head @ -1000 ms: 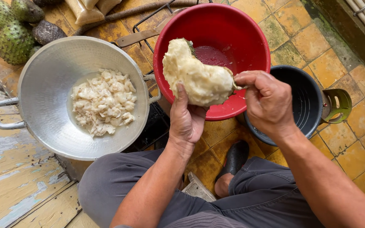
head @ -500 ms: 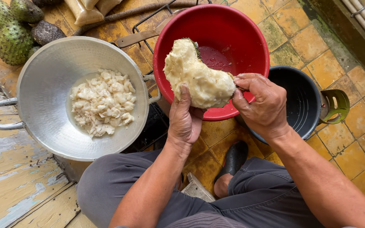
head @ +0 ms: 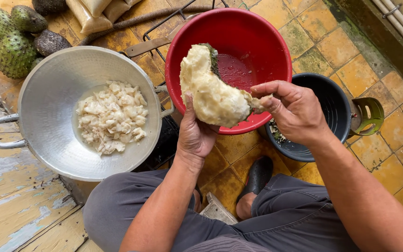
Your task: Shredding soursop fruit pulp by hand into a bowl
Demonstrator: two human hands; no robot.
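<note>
One peeled soursop half [head: 213, 95] over red basin [head: 239, 42], cupped in left hand [head: 196, 133]; right hand [head: 292, 109] pinching its 3 o'clock tip. One metal pan [head: 47, 107] at 9, one black pot [head: 325, 100] at 3, four whole soursops [head: 12, 53] at 10. Fruit tilted more upright than before.

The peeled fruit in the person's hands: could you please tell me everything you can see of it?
The peeled fruit is a large, curved, creamy-white mass of soft, fibrous-looking pulp, with a strip of dark green skin left along its upper edge. It is held upright above the near rim of the red bowl. The left hand cups it from below, thumb against its near side, and the right hand pinches its lower right tip with its fingers.
</note>
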